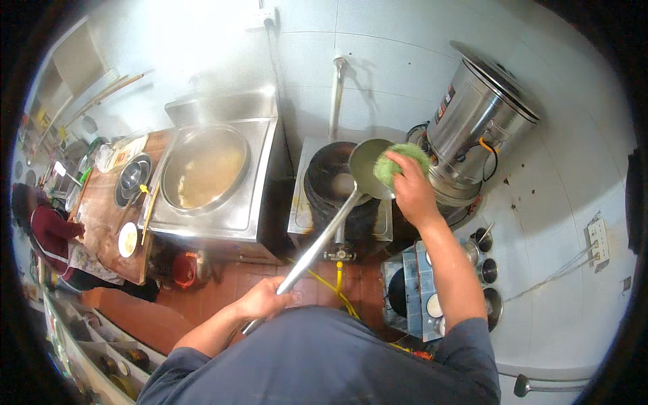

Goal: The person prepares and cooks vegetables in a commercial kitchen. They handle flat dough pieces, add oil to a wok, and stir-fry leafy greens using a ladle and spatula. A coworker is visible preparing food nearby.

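My left hand (268,297) grips the long metal handle of a big ladle (365,158) near its lower end. The ladle's round, wide bowl is tilted up in front of me, above the right part of a gas stove. In my right hand (411,183) is a fuzzy green scouring pad (400,161), pressed to the right side of the bowl. Behind and to the left of the bowl, a dark wok (324,167) sits on the stove (299,217); the ladle hides part of it. Something pale lies in the wok's bottom.
A steaming round vat (205,167) of cloudy liquid is set in a steel cooker at left. Beyond it stands a wooden worktable (101,217), with another person (50,228) beside it. A steel barrel (478,111) stands right. Yellow gas hose (340,283) crosses the floor.
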A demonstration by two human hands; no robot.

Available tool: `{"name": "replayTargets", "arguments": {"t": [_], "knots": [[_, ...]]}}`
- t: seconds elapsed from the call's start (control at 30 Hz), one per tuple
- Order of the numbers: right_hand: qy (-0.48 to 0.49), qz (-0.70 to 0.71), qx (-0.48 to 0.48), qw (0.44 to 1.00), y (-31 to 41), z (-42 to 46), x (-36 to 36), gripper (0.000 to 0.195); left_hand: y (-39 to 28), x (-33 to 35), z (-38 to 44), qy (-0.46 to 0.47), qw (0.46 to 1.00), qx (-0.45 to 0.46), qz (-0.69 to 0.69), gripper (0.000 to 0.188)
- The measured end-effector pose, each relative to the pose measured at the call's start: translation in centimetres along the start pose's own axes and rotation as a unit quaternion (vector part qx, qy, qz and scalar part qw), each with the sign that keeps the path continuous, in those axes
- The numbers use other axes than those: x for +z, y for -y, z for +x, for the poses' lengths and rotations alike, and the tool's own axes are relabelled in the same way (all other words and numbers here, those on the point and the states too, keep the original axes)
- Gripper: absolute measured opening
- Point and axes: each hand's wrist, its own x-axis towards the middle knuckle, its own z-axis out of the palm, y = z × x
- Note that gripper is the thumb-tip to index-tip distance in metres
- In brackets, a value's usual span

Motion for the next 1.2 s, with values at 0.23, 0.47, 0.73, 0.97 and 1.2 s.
{"name": "replayTargets", "arguments": {"t": [0.23, 0.47, 0.73, 0.97, 1.2], "knots": [[0.047, -0.112, 0.02, 0.992, 0.6, 1.3, 2.2, 0.012, 0.5, 1.3, -1.2, -0.085, 0.991, 0.106, 0.015, 0.016], [0.085, 0.399, 0.314, 0.857, 7.9, -8.9, 7.6, 0.026, -0.2, -1.0, -1.8, -0.069, 0.988, 0.041, -0.132, 0.015], [-0.226, 0.699, 0.454, 0.504, 9.0, 3.4, 4.9, 0.033, 2.1, -1.6, -2.6, -0.117, 0.989, 0.094, -0.012, 0.021], [-0.157, 0.776, 0.441, 0.423, 18.0, 6.7, 8.2, 0.031, 1.7, -2.8, -1.9, -0.085, 0.984, 0.145, -0.051, 0.021], [0.135, 0.627, 0.281, 0.714, 24.2, 0.6, 9.1, 0.036, 5.4, -8.7, -0.8, 0.298, 0.834, 0.199, -0.42, 0.023]]}}
